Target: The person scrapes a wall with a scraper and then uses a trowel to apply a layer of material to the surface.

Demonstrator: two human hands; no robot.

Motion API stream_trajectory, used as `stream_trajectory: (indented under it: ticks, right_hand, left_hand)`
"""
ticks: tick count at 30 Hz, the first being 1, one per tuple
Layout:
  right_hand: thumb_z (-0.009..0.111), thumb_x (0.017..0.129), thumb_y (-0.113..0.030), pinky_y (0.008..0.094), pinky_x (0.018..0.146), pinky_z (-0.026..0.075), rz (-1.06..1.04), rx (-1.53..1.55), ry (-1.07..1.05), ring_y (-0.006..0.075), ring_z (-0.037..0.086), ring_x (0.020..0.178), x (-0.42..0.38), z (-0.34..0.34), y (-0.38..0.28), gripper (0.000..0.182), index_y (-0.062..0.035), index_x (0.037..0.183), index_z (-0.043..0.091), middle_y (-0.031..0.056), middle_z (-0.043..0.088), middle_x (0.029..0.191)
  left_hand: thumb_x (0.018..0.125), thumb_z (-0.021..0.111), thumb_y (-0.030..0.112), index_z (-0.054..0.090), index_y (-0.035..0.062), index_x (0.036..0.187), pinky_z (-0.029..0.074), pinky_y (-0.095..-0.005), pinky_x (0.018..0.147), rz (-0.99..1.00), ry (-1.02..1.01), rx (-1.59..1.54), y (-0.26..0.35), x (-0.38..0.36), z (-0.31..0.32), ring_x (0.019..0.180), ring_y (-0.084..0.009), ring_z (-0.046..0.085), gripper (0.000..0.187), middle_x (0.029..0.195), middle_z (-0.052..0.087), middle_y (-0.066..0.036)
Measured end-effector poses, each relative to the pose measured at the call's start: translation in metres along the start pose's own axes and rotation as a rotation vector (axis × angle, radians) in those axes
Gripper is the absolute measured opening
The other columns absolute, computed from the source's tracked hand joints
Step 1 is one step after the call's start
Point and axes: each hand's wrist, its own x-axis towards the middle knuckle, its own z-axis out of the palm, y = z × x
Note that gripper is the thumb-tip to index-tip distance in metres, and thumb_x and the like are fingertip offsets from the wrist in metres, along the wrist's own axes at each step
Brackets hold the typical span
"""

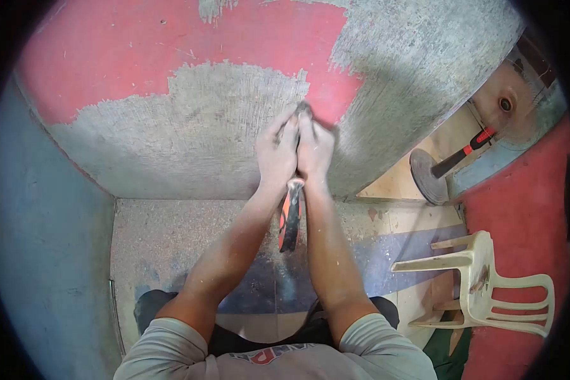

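Observation:
My left hand [278, 155] and my right hand [315, 149] are side by side, fingers closed round a hand tool with an orange-and-black handle [291, 215]. Its handle hangs down below my wrists, between my forearms. Past my fingertips a dark tip [303, 107] meets the wall, right at the edge of the red paint [234, 38]. My fingers cover the middle of the tool, so I cannot tell its exact kind. Around my hands the wall [202, 126] is bare, rough grey with scratch marks, and both hands are coated in pale dust.
Paint crumbs litter the floor [171, 234] below the wall. At the right, a cream plastic chair [478, 278] lies near a red wall [525, 228]. A round dark disc with a red-and-black handle [453, 161] stands in the opening. A blue wall [50, 234] closes off the left.

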Motion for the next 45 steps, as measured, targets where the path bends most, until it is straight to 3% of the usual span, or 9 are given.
stream_trajectory:
  ticks: [4, 13, 16, 27, 31, 34, 39, 42, 45]
  right_hand:
    - [0.059, 0.101, -0.032, 0.0388, 0.064, 0.045, 0.078, 0.04, -0.001, 0.0161, 0.05, 0.062, 0.014, -0.004, -0.034, 0.042, 0.0075, 0.089, 0.068, 0.0177, 0.057, 0.065]
    - [0.059, 0.1, -0.035, 0.0396, 0.065, 0.047, 0.146, -0.025, -0.017, 0.0179, 0.055, 0.062, -0.025, 0.0, 0.029, 0.044, 0.0065, 0.088, 0.068, 0.0215, 0.059, 0.066]
    - [0.059, 0.1, -0.034, 0.0392, 0.063, 0.046, 0.031, -0.057, 0.0, 0.0169, 0.053, 0.061, 0.001, -0.007, -0.005, 0.044, 0.007, 0.088, 0.068, 0.0206, 0.06, 0.065]
    - [0.059, 0.099, -0.039, 0.0452, 0.065, 0.047, 0.092, -0.089, -0.026, 0.0322, 0.059, 0.059, -0.029, -0.005, 0.042, 0.047, 0.0057, 0.087, 0.068, 0.0266, 0.059, 0.068]
    - [0.058, 0.099, -0.038, 0.0451, 0.065, 0.047, 0.027, -0.064, -0.016, 0.033, 0.062, 0.062, 0.008, -0.01, -0.022, 0.046, 0.0059, 0.087, 0.068, 0.0265, 0.061, 0.07]
    - [0.057, 0.099, -0.038, 0.0462, 0.067, 0.049, 0.054, -0.033, -0.016, 0.036, 0.065, 0.066, 0.018, -0.009, -0.036, 0.046, 0.0061, 0.089, 0.069, 0.0276, 0.064, 0.073]
    - [0.054, 0.098, -0.042, 0.0519, 0.077, 0.051, 0.165, -0.208, -0.135, 0.0478, 0.069, 0.086, -0.005, -0.015, -0.011, 0.052, 0.0057, 0.088, 0.072, 0.0315, 0.066, 0.083]
    - [0.054, 0.098, -0.044, 0.0529, 0.077, 0.051, 0.156, -0.291, -0.104, 0.048, 0.069, 0.084, -0.022, -0.011, 0.009, 0.054, 0.0053, 0.085, 0.072, 0.031, 0.066, 0.081]
    - [0.054, 0.098, -0.044, 0.0537, 0.077, 0.051, 0.075, -0.275, -0.065, 0.0486, 0.068, 0.083, -0.003, -0.011, -0.012, 0.054, 0.0041, 0.084, 0.073, 0.0313, 0.065, 0.08]
  left_hand:
    - [0.101, 0.061, 0.009, 0.067, -0.001, 0.13, 0.051, -0.0274, 0.093, -0.054, -0.007, -0.154, 0.022, 0.012, 0.015, 0.107, -0.0133, 0.065, 0.032, 0.12, 0.072, -0.013]
    - [0.101, 0.059, 0.006, 0.067, -0.001, 0.131, 0.051, -0.0272, 0.092, -0.135, 0.03, -0.122, -0.033, -0.021, -0.009, 0.105, -0.0133, 0.065, 0.032, 0.118, 0.072, -0.012]
    - [0.101, 0.059, 0.005, 0.067, -0.0009, 0.131, 0.051, -0.0268, 0.091, -0.089, -0.005, -0.092, -0.002, -0.002, 0.006, 0.105, -0.0132, 0.065, 0.032, 0.117, 0.072, -0.012]
    - [0.101, 0.057, 0.005, 0.065, -0.0045, 0.131, 0.049, -0.029, 0.099, -0.139, 0.036, -0.09, -0.058, -0.033, -0.014, 0.112, -0.016, 0.064, 0.032, 0.123, 0.07, -0.015]
    - [0.101, 0.057, 0.004, 0.066, -0.0026, 0.131, 0.047, -0.031, 0.103, 0.022, -0.009, -0.028, -0.003, 0.004, 0.009, 0.115, -0.0178, 0.063, 0.033, 0.126, 0.07, -0.015]
    - [0.101, 0.057, 0.005, 0.066, -0.0017, 0.132, 0.047, -0.0305, 0.103, -0.041, -0.027, -0.154, 0.014, 0.018, 0.018, 0.115, -0.0172, 0.063, 0.033, 0.126, 0.07, -0.015]
    - [0.103, 0.059, 0.008, 0.062, -0.0027, 0.136, 0.051, -0.0241, 0.092, -0.12, -0.016, -0.119, -0.026, -0.009, -0.005, 0.105, -0.0106, 0.064, 0.035, 0.12, 0.07, -0.011]
    - [0.104, 0.058, 0.008, 0.062, -0.0033, 0.135, 0.051, -0.0236, 0.09, -0.162, -0.001, -0.176, -0.046, -0.024, -0.014, 0.102, -0.0101, 0.064, 0.034, 0.118, 0.071, -0.01]
    - [0.103, 0.058, 0.007, 0.064, -0.0023, 0.134, 0.052, -0.0222, 0.087, 0.001, 0.045, 0.009, -0.025, -0.012, 0.001, 0.099, -0.0083, 0.064, 0.032, 0.116, 0.071, -0.009]
